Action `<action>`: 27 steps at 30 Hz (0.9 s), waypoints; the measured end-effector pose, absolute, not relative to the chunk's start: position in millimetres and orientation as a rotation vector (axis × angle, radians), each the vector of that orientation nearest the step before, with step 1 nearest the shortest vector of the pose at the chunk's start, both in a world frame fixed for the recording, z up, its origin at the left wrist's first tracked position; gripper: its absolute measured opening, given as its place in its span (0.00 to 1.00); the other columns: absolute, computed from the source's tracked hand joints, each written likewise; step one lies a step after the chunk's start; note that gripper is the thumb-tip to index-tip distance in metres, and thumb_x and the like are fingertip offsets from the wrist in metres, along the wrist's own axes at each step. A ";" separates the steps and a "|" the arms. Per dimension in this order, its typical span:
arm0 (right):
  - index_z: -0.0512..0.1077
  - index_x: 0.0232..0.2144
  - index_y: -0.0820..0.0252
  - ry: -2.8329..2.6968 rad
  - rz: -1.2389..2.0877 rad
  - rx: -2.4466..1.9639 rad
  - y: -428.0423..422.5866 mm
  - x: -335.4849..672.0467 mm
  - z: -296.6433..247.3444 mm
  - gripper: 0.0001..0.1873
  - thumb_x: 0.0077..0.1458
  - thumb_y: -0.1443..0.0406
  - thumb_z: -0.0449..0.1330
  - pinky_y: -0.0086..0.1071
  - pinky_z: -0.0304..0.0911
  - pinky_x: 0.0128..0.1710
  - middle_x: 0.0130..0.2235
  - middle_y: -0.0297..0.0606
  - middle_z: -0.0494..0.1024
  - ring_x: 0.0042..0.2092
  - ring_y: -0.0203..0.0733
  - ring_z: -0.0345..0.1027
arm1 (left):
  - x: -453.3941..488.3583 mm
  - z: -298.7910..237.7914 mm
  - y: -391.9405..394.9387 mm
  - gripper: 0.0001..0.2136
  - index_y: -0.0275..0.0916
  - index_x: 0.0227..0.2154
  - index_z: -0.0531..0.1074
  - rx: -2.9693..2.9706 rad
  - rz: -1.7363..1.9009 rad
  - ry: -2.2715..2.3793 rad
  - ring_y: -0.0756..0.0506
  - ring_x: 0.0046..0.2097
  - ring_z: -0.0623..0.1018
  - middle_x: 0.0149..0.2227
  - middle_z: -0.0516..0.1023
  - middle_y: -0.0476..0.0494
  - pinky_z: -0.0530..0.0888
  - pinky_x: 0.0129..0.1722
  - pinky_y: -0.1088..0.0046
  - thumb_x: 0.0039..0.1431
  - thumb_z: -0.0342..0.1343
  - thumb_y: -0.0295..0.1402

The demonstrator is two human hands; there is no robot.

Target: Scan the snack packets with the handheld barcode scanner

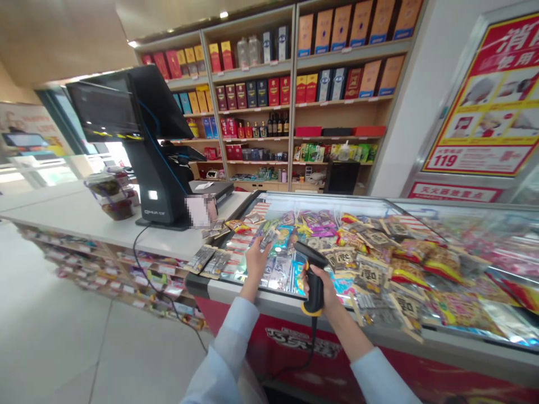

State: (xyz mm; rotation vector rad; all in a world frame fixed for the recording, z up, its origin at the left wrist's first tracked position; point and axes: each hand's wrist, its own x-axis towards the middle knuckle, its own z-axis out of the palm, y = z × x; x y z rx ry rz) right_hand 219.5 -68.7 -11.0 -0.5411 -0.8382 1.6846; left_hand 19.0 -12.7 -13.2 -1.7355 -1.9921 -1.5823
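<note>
My right hand (331, 289) is wrapped around the grip of a black barcode scanner (314, 292) with yellow trim. Its head tilts up and points left, and a cable hangs from its base. My left hand (256, 259) pinches a small snack packet (268, 238) in front of the scanner, over the glass top of a red chest freezer (229, 303). Several brown-and-cream snack packets (370, 276) lie right of the scanner, among red-and-yellow snack bags (442, 262). Purple packets (318, 221) lie farther back. Two dark packets (208, 261) sit at the freezer's left corner.
A black checkout terminal (155, 163) stands on the white counter (54, 196) to the left, beside stacked plastic tubs (113, 193). A black cable (145, 275) loops down from the counter. Behind the freezer, wooden shelves (252, 70) hold boxed bottles. A red poster (488, 101) hangs at right.
</note>
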 end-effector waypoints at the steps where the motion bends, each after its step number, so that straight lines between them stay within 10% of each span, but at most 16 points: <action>1: 0.71 0.26 0.63 -0.848 1.690 -0.544 -68.8 219.7 -11.2 0.14 0.44 0.57 0.62 0.24 0.57 0.11 0.22 0.34 0.73 0.15 0.29 0.60 | 19.0 -14.6 -13.7 0.14 0.41 0.42 0.70 -1.702 -1.593 -1.998 0.43 0.37 0.78 0.35 0.78 0.45 0.72 0.37 0.68 0.54 0.55 0.38; 27: 0.72 0.27 0.63 -0.830 1.813 -0.437 -76.1 224.5 -8.2 0.12 0.43 0.59 0.62 0.23 0.56 0.11 0.22 0.34 0.74 0.14 0.29 0.59 | 20.3 -16.5 -14.8 0.14 0.41 0.44 0.71 -1.664 -1.613 -1.843 0.43 0.39 0.79 0.40 0.79 0.42 0.73 0.38 0.68 0.55 0.55 0.38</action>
